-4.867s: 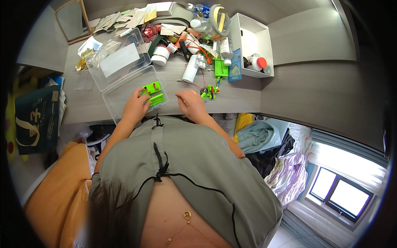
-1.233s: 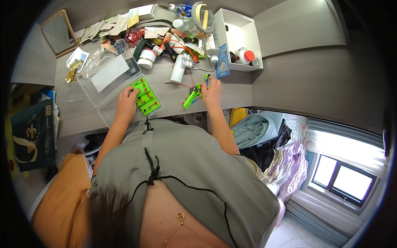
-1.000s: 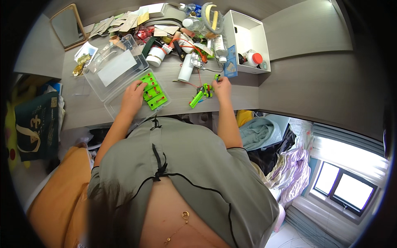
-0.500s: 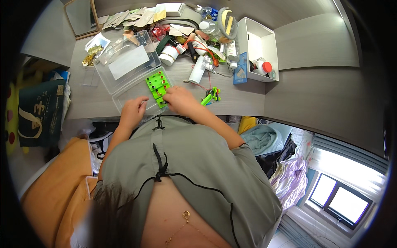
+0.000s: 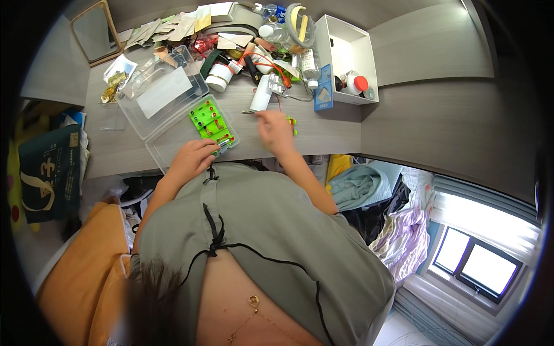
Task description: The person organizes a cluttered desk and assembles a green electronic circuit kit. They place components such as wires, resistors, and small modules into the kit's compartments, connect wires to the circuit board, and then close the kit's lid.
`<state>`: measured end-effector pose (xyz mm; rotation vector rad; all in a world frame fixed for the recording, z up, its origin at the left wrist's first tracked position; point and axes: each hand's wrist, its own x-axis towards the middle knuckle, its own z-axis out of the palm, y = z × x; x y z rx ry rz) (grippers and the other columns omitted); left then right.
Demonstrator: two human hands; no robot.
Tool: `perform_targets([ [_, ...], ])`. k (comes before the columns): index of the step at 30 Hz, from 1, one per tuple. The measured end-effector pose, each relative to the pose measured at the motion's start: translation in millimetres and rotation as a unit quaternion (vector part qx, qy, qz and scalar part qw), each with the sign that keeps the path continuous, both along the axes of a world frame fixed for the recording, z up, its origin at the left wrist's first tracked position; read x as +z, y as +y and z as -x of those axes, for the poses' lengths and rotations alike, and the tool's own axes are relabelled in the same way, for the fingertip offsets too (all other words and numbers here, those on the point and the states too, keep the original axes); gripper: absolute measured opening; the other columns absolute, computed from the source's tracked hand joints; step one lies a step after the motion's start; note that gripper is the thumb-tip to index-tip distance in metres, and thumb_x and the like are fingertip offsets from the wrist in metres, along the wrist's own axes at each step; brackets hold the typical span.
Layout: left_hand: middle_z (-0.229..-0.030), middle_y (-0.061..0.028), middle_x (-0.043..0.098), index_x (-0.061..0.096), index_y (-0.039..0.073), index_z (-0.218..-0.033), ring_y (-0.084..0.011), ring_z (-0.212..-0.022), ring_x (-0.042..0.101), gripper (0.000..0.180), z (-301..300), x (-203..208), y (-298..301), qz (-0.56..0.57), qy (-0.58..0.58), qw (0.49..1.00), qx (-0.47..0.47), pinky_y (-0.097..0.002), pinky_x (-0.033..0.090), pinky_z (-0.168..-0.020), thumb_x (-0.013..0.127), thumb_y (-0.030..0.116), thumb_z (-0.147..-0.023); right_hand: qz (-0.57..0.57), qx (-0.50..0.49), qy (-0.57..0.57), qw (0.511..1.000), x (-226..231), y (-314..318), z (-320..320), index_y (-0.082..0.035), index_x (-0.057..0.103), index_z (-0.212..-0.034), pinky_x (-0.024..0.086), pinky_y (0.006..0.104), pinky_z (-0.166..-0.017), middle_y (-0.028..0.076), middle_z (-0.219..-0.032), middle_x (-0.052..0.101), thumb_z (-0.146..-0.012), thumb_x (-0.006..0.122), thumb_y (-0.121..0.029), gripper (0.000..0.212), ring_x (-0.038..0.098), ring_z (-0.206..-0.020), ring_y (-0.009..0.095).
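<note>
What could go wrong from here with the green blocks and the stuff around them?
The left hand is right at the near end of the green blocks, so a stray push might shift them in the clear box.

That box lies close to the front edge of the desk; a tug could drag it over.

The right hand partly hides another green part and is close to a white cylinder, so either might get knocked.
</note>
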<state>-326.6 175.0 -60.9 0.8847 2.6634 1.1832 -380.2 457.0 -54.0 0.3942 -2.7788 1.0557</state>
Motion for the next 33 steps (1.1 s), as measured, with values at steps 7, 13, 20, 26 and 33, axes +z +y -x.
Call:
perform_targets([
  [7,-0.116,-0.0069,0.063,0.064,0.01,-0.111,-0.0319,-0.1,0.058,0.028,9,-11,9,0.067,-0.012,0.997,-0.037,-0.0423,0.049,-0.086,0.067,0.012,-0.084,-0.148,-0.16,-0.136,0.967,-30,76,-11,-0.007,0.063,-0.112,0.05,0.0443,-0.082,0.019,-0.104,0.059,-0.083,0.067,-0.016,0.031,0.06,-0.096,0.038],
  [13,-0.117,-0.0076,0.062,0.063,0.008,-0.112,-0.0323,-0.1,0.058,0.028,12,-9,19,0.056,0.02,0.998,0.0,-0.0409,0.049,-0.087,0.066,0.012,-0.085,-0.105,-0.209,-0.095,0.967,-52,92,-1,-0.006,0.063,-0.112,0.051,0.0425,-0.081,0.018,-0.104,0.057,-0.081,0.067,-0.012,0.032,0.06,-0.092,0.036],
  [20,-0.118,-0.011,0.063,0.062,0.005,-0.115,-0.0324,-0.105,0.058,0.027,12,-1,21,0.056,0.015,0.998,0.014,-0.0403,0.048,-0.09,0.063,0.01,-0.088,0.114,-0.075,-0.057,0.989,5,39,15,-0.004,0.062,-0.107,0.05,0.0413,-0.078,0.017,-0.101,0.056,-0.08,0.063,-0.005,0.028,0.059,-0.09,0.034],
  [26,-0.117,-0.0154,0.062,0.061,0.003,-0.119,-0.0322,-0.104,0.06,0.028,-4,-5,5,-0.069,-0.114,0.98,0.148,-0.0371,0.048,-0.09,0.055,0.011,-0.094,0.048,0.246,-0.005,0.968,23,-52,14,-0.006,0.062,-0.104,0.05,0.0385,-0.081,0.011,-0.1,0.059,-0.076,0.065,-0.003,0.028,0.06,-0.093,0.029],
  [33,-0.12,-0.0157,0.059,0.06,0.003,-0.123,-0.0286,-0.103,0.06,0.029,-15,-13,-7,-0.087,-0.152,0.961,0.213,-0.0355,0.049,-0.088,0.053,0.01,-0.095,-0.157,0.307,0.041,0.938,2,-83,16,-0.011,0.064,-0.096,0.048,0.0405,-0.079,0.007,-0.097,0.06,-0.08,0.06,-0.01,0.017,0.061,-0.095,0.028],
])
